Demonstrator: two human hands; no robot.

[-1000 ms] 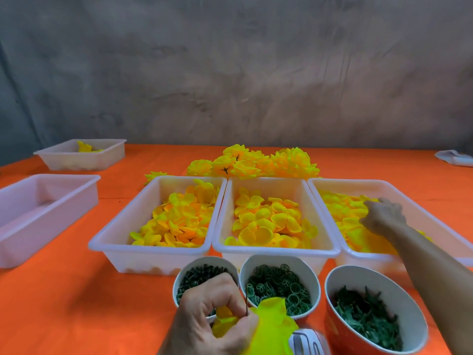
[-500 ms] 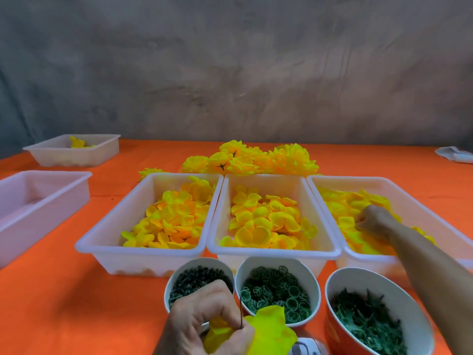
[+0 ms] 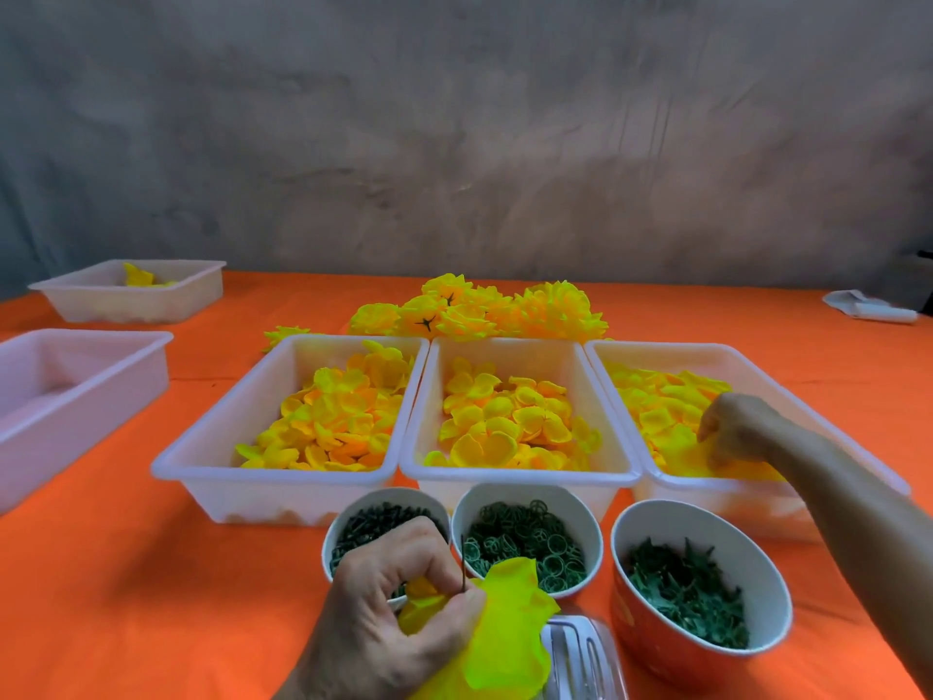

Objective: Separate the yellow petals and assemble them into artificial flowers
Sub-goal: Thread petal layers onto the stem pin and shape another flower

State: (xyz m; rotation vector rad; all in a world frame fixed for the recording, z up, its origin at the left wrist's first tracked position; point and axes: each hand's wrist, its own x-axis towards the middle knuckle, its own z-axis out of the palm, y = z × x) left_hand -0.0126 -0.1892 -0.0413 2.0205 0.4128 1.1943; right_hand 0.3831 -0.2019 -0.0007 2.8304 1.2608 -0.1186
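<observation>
My left hand (image 3: 394,613) grips a half-built flower (image 3: 500,634) of bright yellow-green petals on a thin dark stem pin (image 3: 463,563), low in the middle. My right hand (image 3: 737,426) reaches into the right white tray (image 3: 858,477) and pinches a yellow petal (image 3: 702,449) from its pile. The middle tray (image 3: 515,477) and left tray (image 3: 202,447) hold more yellow-orange petals. A heap of finished yellow flowers (image 3: 484,310) lies behind the trays.
Three bowls stand in front: dark pins (image 3: 373,527), green rings (image 3: 525,543), green leaf pieces (image 3: 686,593). A clear box (image 3: 580,659) sits at the bottom. Two more white trays (image 3: 75,396) (image 3: 131,295) stand at the left. White cloth (image 3: 868,308) lies far right.
My right hand has sunk deeper into the right tray and closed on a petal. My left hand keeps the flower in the same place.
</observation>
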